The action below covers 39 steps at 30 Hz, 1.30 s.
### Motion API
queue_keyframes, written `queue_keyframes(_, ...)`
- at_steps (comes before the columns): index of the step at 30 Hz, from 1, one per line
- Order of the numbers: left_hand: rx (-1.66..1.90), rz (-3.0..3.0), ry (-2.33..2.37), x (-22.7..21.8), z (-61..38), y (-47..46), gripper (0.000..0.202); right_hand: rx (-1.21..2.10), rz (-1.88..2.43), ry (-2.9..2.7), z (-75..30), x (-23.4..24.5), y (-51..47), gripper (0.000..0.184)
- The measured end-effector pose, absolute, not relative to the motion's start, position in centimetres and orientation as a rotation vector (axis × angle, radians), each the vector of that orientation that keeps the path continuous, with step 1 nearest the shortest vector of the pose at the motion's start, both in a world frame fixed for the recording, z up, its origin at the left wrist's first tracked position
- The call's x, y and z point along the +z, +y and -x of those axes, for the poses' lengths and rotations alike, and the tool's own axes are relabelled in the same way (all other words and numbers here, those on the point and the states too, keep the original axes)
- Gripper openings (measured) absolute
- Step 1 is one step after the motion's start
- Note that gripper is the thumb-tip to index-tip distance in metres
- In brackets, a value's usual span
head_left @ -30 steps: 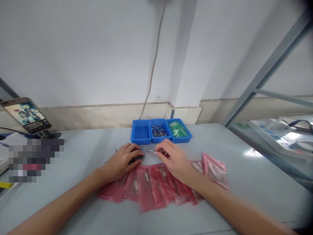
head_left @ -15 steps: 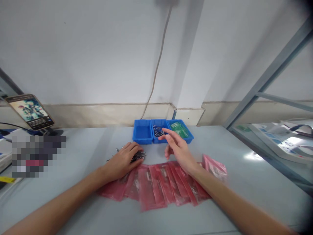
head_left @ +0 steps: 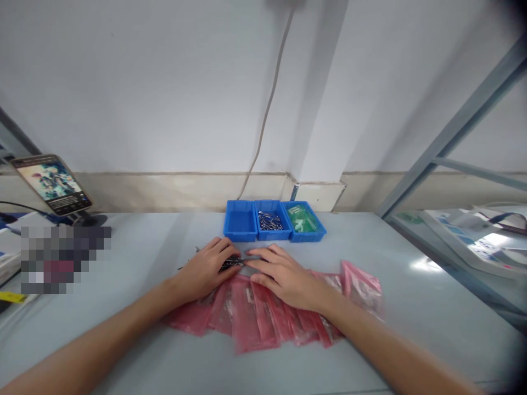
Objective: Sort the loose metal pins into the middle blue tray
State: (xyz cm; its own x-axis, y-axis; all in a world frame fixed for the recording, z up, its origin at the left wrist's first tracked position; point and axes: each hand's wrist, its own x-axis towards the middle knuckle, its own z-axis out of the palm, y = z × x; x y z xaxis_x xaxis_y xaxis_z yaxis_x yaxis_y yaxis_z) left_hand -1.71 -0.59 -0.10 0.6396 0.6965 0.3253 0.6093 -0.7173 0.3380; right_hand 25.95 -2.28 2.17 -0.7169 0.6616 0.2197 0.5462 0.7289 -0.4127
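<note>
My left hand (head_left: 212, 263) lies over a pile of thin, rod-like metal pieces (head_left: 230, 263) on the table, its fingers curved over them and the thumb apart. Some pieces stick out beyond its fingers; the palm side is hidden. From the right, my right hand (head_left: 284, 274) reaches in with its fingers stretched and apart, the tips at the pile's right edge. Whether they touch a piece I cannot tell. Several pink plastic bags (head_left: 251, 323) overlap in a row below both hands, small parts showing inside some. My right hand and forearm cover part of that row.
Behind the hands stand three blue bins: an empty left bin (head_left: 240, 220), a middle bin (head_left: 272, 235) with small metal parts, and a right bin (head_left: 308, 236) with green and clear plastic packets. A phone (head_left: 51, 185) on a stand is at left, a metal frame (head_left: 444, 131) at right.
My right hand has come down and left from in front of the middle bin to the metal pieces, its fingers stretching out. My left hand has stayed on the pile.
</note>
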Motion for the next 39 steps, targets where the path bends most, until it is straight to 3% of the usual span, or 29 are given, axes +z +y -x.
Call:
queue_keyframes(5,0.642,-2.671,1.064,-0.1,1.8,-0.5,0.020,0.401,0.930,-2.598,-26.0,1.9,-2.3,0.042)
queue_keyframes(22,0.626,-2.680,1.043,0.1,2.0,-0.4,0.021,0.209,0.870,-2.575,-26.1,1.4,-1.5,0.018)
queue_keyframes(39,0.558,-2.717,0.961,0.8,1.9,-0.7,0.030,0.432,1.075,-2.214,-26.2,1.1,-1.5,0.018)
